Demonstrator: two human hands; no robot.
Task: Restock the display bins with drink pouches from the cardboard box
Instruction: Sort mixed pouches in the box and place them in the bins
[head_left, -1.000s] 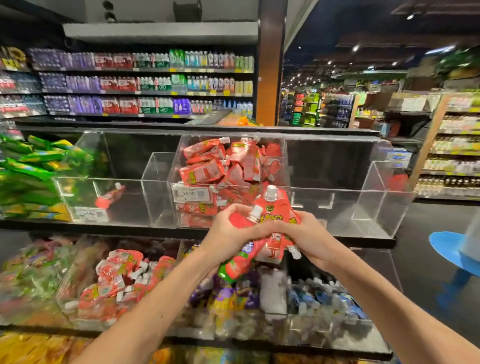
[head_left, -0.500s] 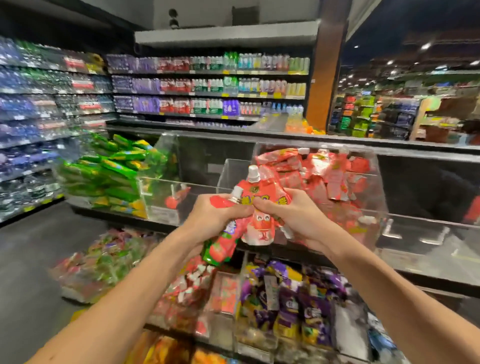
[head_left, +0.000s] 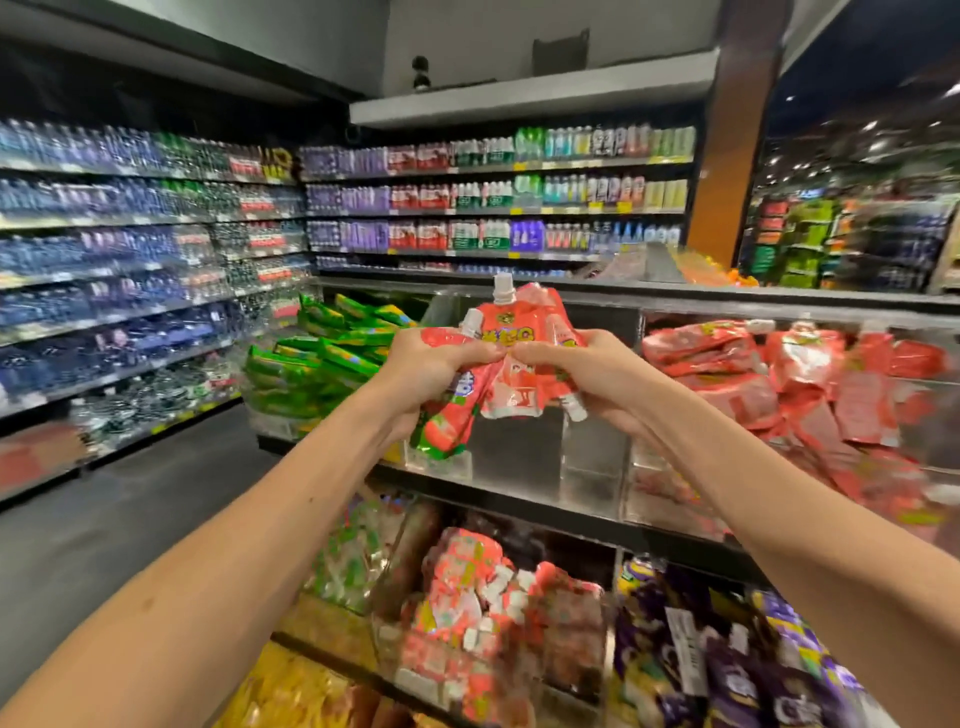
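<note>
A bunch of red drink pouches (head_left: 511, 358) is held up in front of the clear display bins (head_left: 592, 457), left hand (head_left: 423, 371) and right hand (head_left: 597, 382) both curled tight around it, fingertips nearly meeting. Green pouches (head_left: 317, 364) fill the bin to the left of the bunch, red pouches (head_left: 810, 384) the bin to its right.

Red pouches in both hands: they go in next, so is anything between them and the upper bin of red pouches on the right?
Nothing visible. Left hand and right hand hold the red pouches in open air, left of the red-pouch bin; only its clear front wall lies that way, blurred here.
</note>
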